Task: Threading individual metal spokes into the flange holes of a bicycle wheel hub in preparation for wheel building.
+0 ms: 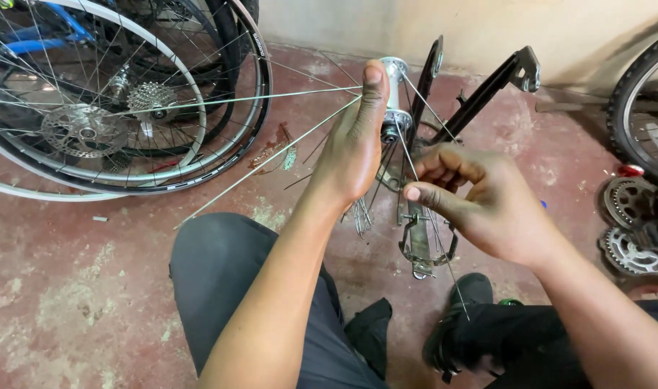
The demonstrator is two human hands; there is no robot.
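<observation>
Left hand wraps the silver wheel hub upright above the red floor, thumb up its barrel, while just to its right the right hand pinches a thin spoke running down from the hub's flange.

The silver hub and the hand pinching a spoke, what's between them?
In the head view, only thin spokes cross the short gap between the silver hub, held by the left hand, and the right hand.
</observation>
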